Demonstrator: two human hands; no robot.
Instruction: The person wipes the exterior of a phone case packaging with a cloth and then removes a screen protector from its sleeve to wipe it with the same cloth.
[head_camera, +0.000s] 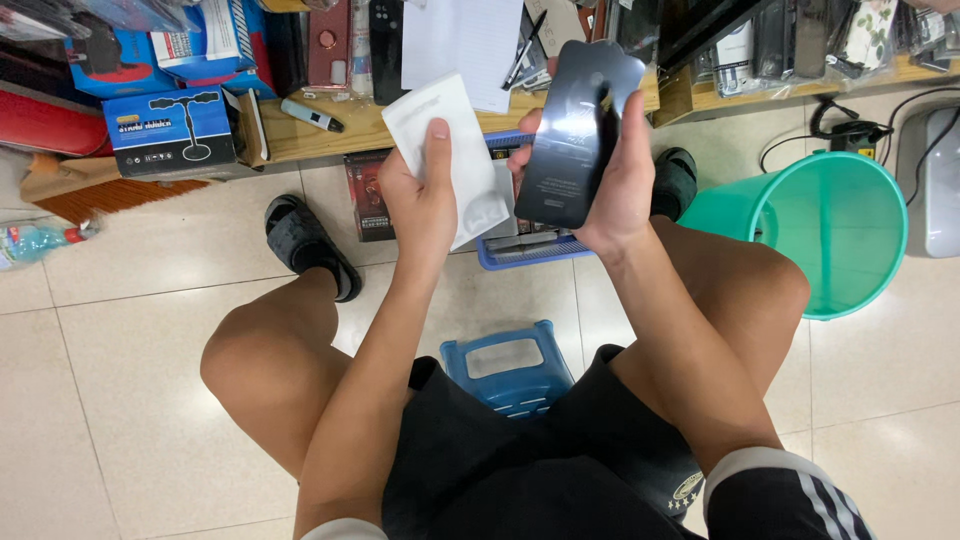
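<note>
My left hand (422, 200) grips a flat white sleeve or envelope (445, 130) with the thumb pressed on its face. My right hand (615, 180) holds a thin black phone-shaped sheet with a notch at its top (578, 130), tilted upright beside the white sleeve. Both are raised above my knees. I sit on a low blue plastic stool (505, 370), feet in dark sandals (305, 245) on the tiled floor.
A blue wire basket (530, 250) lies on the floor under my hands. A green plastic bucket (835, 230) stands at the right. A low wooden shelf (330, 135) ahead carries blue boxes (170, 130), white paper, a pen and phone cases. Cables lie at far right.
</note>
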